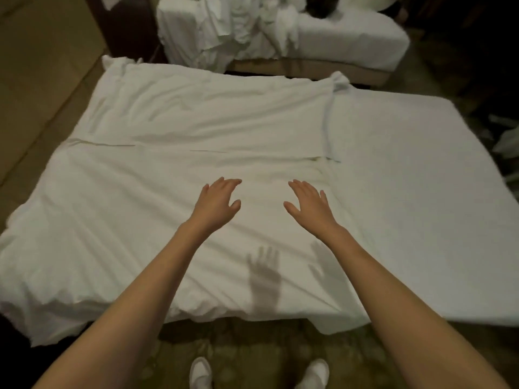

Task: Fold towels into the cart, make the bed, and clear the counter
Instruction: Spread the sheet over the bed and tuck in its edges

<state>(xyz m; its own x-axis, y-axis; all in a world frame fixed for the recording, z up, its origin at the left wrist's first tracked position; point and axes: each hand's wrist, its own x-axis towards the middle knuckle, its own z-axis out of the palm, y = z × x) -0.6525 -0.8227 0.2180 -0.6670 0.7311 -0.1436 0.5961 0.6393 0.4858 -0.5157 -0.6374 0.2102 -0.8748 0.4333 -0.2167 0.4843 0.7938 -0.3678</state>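
A white duvet [174,169] lies spread and creased over the left and middle of the bed, its near edge hanging over the foot. The bare white mattress sheet [415,197] shows on the right. My left hand [220,199] and my right hand [309,203] hover side by side above the middle of the duvet, palms down, fingers straight and spread. Both hold nothing, and their shadows fall on the cloth nearer to me.
A second bed [351,37] stands beyond, with a heap of crumpled white linen [233,26] on its left half. Patterned carpet [252,349] and my white slippers [200,373] are below. A tan wall [42,66] runs along the left. Dark clutter sits at the right edge.
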